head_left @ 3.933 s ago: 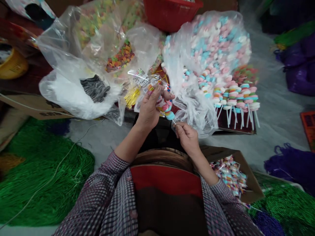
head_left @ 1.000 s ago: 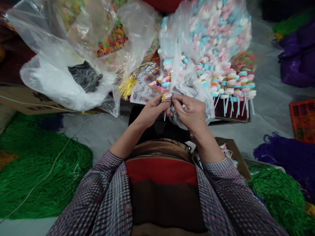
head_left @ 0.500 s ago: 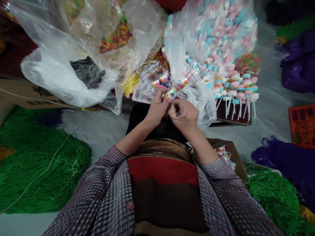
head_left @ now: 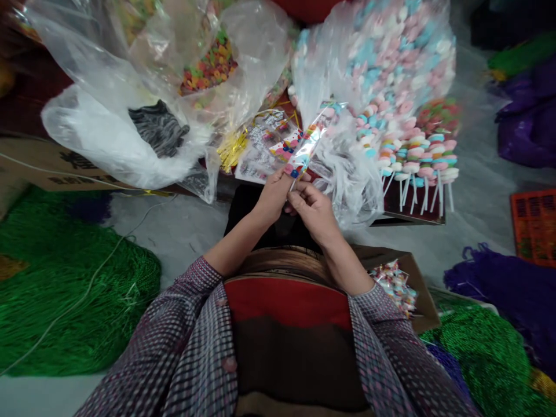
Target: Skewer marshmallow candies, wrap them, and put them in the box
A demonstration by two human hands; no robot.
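Head view: left grip (head_left: 274,194), right grip (head_left: 315,207) clamped on sleeved candy stick (head_left: 309,142); wrapped lot (head_left: 396,284) in carton (head_left: 424,292) right of grips apparently done; bare skewers (head_left: 414,153) on desk (head_left: 393,198), same side, remain.

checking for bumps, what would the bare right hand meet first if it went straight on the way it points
Most likely the bare left hand, just ahead of the bare right hand, at the lower end of the long, shiny clear-wrapped colourful candy; depth there is unclear.

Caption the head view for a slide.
Left hand and right hand hold a wrapped candy stick; unwrapped candy sticks lie nearby.
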